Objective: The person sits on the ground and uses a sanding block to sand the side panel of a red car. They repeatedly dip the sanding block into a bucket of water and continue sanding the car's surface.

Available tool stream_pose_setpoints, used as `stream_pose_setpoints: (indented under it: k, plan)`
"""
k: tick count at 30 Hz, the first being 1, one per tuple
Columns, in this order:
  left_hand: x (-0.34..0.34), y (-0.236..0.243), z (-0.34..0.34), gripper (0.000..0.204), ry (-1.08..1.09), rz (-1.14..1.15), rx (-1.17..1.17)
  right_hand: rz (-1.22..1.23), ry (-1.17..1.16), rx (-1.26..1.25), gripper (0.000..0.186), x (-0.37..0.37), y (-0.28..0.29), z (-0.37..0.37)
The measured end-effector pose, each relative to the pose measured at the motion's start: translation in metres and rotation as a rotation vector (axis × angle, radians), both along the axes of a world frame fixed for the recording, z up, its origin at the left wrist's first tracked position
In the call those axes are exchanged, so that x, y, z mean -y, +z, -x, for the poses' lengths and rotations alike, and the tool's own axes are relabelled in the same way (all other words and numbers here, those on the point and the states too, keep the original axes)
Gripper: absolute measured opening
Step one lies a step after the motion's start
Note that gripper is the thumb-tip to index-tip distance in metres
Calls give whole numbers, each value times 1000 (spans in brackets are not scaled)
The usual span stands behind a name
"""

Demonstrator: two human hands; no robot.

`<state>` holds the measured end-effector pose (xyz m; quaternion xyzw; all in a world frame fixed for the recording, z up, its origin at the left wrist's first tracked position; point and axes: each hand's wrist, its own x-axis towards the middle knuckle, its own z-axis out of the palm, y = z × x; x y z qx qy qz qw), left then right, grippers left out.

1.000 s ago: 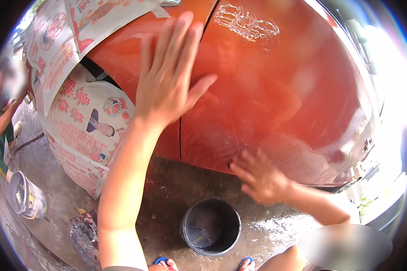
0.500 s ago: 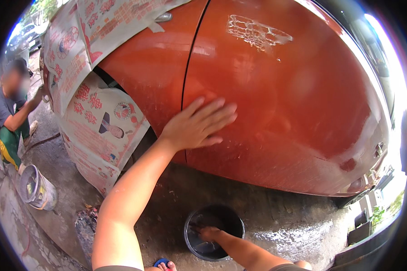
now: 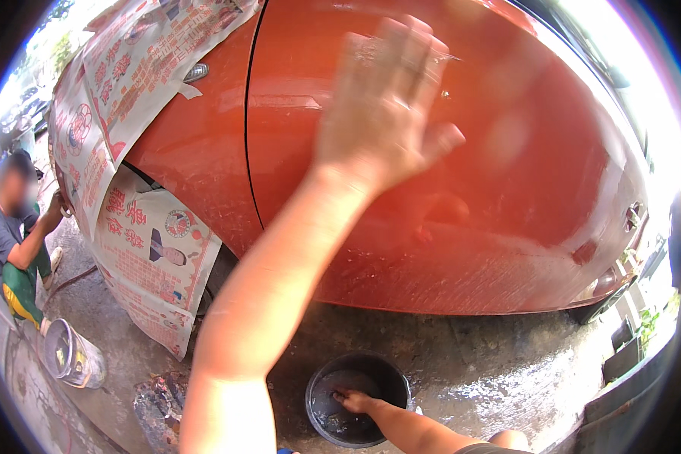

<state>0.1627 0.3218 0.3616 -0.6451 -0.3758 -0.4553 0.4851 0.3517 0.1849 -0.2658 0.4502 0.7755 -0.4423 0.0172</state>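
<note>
My left hand [image 3: 386, 106] is raised over the upper part of an orange-red car body panel [image 3: 507, 174], fingers stretched out and nothing in them. It is slightly blurred and covers the wet patch there; whether the palm touches the paint I cannot tell. Below the car's lower edge, my right hand [image 3: 352, 400] reaches into a black bucket [image 3: 310, 390] on the ground. Its fingers are curled together, and what they hold, if anything, is too small to make out. A dark vertical seam [image 3: 249, 136] divides the bodywork to the left of my left forearm.
Printed paper sheets [image 3: 147, 265] cover the car's left part and wheel opening. A person [image 3: 19, 234] squats at far left, one hand at the car. Near them stands a pale, stained bucket [image 3: 79, 359]. The concrete floor [image 3: 477, 363] is wet; planters [image 3: 620, 378] line the right.
My left hand has moved up from beside the seam to the wet patch on the panel. In the bucket, my right hand's fingers have drawn together. The view has shifted, moving the car leftward.
</note>
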Motion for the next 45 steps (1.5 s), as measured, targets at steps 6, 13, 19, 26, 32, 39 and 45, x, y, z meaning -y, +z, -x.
stream_pose_setpoints:
  k: [6, 13, 19, 26, 32, 39, 45]
  plan:
    - [7, -68, -77, 92, -44, 142, -454, 18, -82, -82, 59, 3, -8, 4]
    - [8, -112, 41, 93, -8, 158, -104, 669, -327, -363, 50, 8, 84, 4]
    - [4, -219, 118, 104, 151, 141, 172, 26, -7, -263, 61, -14, 335, 5]
    - [-7, -298, 114, 107, 140, 193, 139, -1889, 460, -166, 67, -75, 630, 64]
    - [-14, -314, 118, 110, 168, 166, 105, -1960, 328, 445, 68, -112, 621, 128]
    - [-19, -350, 127, 124, 112, 126, 220, -1988, 312, 386, 77, -123, 602, 137]
    - [-26, -356, 128, 123, 79, 119, 248, -1582, 959, 473, 84, -131, 549, 118]
